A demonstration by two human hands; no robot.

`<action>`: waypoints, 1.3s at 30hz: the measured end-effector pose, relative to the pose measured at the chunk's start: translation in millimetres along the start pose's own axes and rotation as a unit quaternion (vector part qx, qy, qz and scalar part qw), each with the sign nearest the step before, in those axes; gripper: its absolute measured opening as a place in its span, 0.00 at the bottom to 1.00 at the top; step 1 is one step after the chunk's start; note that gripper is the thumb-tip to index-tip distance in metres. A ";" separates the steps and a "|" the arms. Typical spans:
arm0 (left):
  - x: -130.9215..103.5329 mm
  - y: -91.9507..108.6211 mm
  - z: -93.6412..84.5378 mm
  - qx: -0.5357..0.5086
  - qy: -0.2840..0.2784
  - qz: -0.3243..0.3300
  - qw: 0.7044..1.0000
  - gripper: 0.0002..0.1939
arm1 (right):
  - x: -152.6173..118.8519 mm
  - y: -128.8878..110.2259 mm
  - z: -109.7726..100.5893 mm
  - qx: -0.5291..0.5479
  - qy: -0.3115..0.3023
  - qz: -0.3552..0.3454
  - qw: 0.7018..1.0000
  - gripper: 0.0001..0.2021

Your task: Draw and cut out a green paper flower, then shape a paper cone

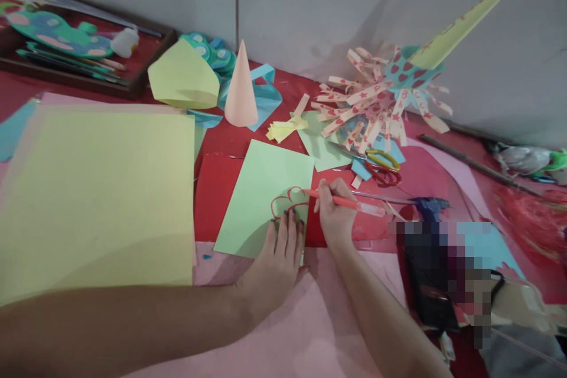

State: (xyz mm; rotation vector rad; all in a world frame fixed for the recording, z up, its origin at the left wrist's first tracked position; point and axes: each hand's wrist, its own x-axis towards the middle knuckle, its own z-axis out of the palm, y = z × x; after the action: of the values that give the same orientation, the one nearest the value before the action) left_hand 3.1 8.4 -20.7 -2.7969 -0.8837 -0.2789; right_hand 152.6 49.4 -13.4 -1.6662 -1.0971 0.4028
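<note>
1. At the left, large pale yellow sheets (101, 189) lie flat; no writing can be made out on them.
2. The left hand (277, 260) is laid flat, palm down, fingers slightly apart, on the near right part of the pale green sheet (248, 207). The sheet lies ahead of its wrist and to the left of the right hand, its long axis running away from the person and leaning a little right.
3. The red outline (273, 208), rounded in lobes, sits on that sheet, its near edge at the left fingertips, so the left hand is nearer to it.
4. The right hand (337, 215) pinches the red pen (345, 202) between thumb and fingers. The pen's long axis runs mostly sideways, tip left at the outline's far right part, clear end right; whether the tip touches, I cannot tell.
5. Beyond the right hand are scissors (384, 166) and a fringed paper piece (410, 71), whose strips show red hearts and what read as "B" and "C".
6. Farther right lies a blue glue gun (430, 207); no brand is legible on it or the pen.
</note>
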 end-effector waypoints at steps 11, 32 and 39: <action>1.5 -1.2 -3.5 -0.007 -0.010 0.001 1.000 0.27 | 0.6 3.5 1.3 0.028 0.006 0.007 1.000 0.17; 1.1 -1.0 -3.6 -0.016 -0.027 0.003 1.000 0.28 | 1.9 1.6 1.2 0.049 0.013 0.008 0.999 0.17; 1.2 -0.7 -2.8 -0.010 -0.021 0.002 1.000 0.28 | 0.9 1.3 2.7 0.068 0.020 0.035 0.997 0.16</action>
State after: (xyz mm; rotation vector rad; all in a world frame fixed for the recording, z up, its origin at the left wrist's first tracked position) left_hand 3.3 8.9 -17.7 -2.8326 -0.8900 -0.2312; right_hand 151.7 51.7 -15.4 -1.5883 -0.9631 0.4772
